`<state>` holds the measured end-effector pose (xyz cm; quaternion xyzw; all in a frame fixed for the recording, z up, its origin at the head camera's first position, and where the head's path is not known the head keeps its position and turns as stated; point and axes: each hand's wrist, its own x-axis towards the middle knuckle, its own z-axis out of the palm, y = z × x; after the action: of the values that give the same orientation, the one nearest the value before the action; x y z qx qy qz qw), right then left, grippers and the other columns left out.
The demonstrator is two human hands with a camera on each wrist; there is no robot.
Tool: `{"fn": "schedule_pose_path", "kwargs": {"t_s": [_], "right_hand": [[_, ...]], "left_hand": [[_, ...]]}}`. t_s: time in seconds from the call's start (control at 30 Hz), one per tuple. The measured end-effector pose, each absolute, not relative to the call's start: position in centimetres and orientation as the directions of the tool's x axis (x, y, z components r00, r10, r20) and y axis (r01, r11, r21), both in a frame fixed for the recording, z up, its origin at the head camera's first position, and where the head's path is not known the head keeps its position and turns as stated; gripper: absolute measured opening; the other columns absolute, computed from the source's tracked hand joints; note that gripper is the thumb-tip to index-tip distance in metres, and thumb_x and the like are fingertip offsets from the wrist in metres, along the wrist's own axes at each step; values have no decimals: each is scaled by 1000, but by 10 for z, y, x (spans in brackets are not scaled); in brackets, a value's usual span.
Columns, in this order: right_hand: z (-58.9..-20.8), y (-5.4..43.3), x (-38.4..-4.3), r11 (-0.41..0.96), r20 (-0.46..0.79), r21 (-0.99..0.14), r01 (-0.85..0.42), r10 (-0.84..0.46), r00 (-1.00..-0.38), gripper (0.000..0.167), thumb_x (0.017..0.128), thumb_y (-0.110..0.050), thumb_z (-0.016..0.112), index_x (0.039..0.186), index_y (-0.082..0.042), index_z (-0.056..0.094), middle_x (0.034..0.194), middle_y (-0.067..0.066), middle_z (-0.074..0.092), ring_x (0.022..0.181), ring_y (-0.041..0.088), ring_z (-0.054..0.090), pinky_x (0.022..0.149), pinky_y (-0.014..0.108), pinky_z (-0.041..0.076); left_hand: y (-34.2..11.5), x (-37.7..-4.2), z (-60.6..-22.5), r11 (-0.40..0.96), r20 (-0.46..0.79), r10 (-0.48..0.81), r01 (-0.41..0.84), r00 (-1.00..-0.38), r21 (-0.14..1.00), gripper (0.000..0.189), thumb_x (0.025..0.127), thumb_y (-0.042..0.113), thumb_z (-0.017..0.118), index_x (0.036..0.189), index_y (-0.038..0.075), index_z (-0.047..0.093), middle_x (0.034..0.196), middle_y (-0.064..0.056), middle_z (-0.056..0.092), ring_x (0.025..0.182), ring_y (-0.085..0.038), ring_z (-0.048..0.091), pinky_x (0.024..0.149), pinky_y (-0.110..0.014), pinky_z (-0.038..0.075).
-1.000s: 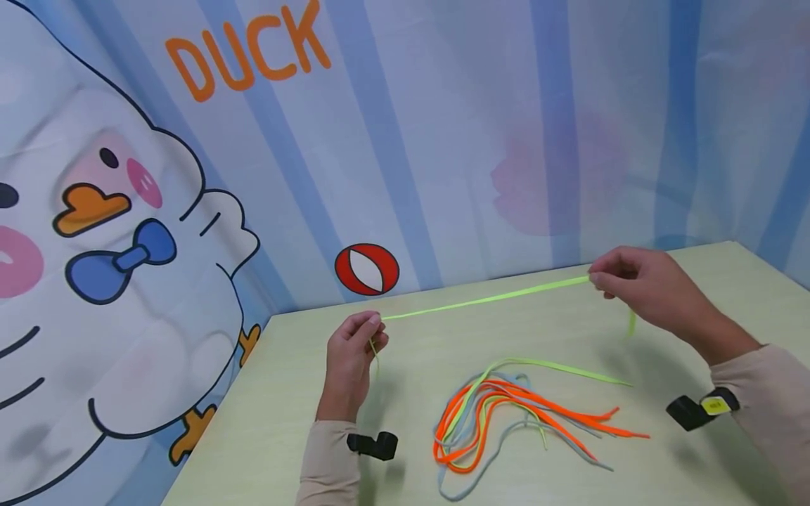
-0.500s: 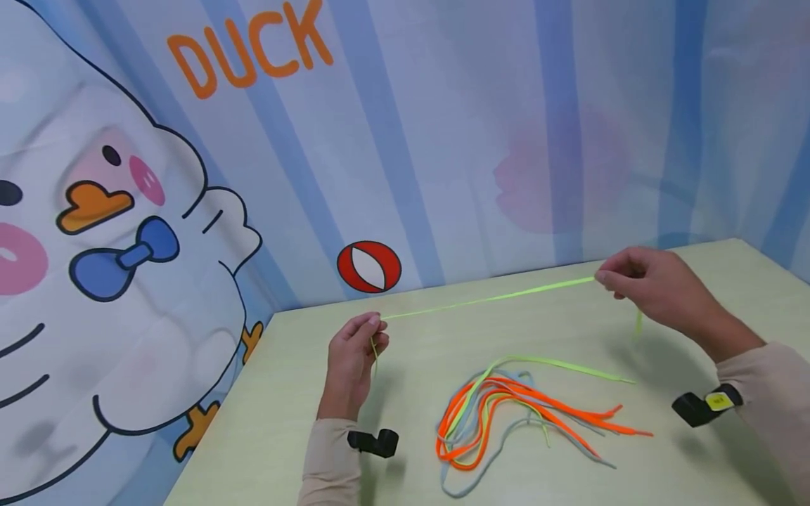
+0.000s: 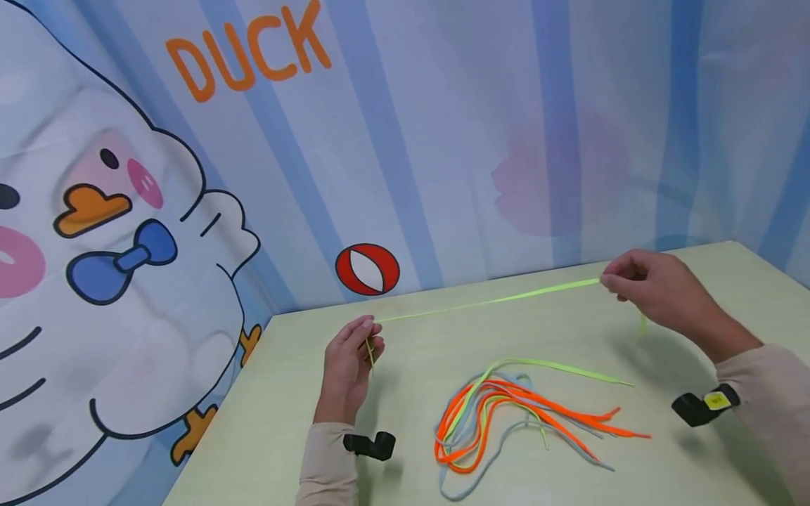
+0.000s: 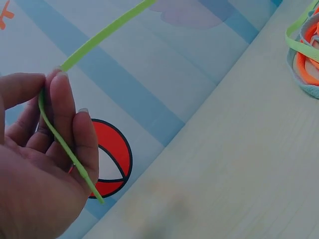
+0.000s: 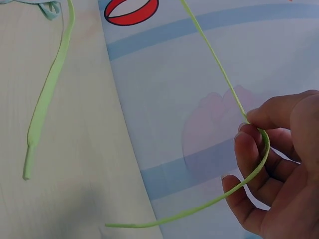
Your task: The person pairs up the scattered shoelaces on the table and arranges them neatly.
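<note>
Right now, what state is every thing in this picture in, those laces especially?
Held green lace: stretched nearly straight, tails dangling
Left grip: pinching the lace
Right grip: pinching the lace
Orange laces: looped on the table, ends splayed
Grey-blue laces: looped, mixed with the orange
Green lacing on the table: lying loose, partly among the others
Backdrop: hanging, slightly creased

A blue-striped cloth (image 3: 462,140) is hanging beyond a pale table (image 3: 253,436), a printed white duck (image 3: 164,344) is filling the cloth's left, orange letters (image 3: 254,50) are spelling DUCK right of it, and a red-and-white ball (image 3: 368,269) is showing near the table's far edge.
</note>
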<state>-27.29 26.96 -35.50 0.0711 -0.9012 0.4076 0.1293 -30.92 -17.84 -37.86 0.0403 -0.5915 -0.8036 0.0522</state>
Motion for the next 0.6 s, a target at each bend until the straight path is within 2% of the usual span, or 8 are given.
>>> {"fn": "schedule_pose_path", "kwargs": {"t_s": [0.6], "right_hand": [[-363, 281, -278, 694, 243, -699, -172, 4, -970, 36, 104, -33, 55, 118, 0, 58, 102, 15, 64, 91, 32, 61, 66, 35, 50]], "left_hand": [[-181, -309, -384, -391, -75, -154, -10, -985, 921, 27, 102, 23, 61, 123, 7, 64, 97, -3, 66, 79, -13, 61, 87, -30, 53]]}}
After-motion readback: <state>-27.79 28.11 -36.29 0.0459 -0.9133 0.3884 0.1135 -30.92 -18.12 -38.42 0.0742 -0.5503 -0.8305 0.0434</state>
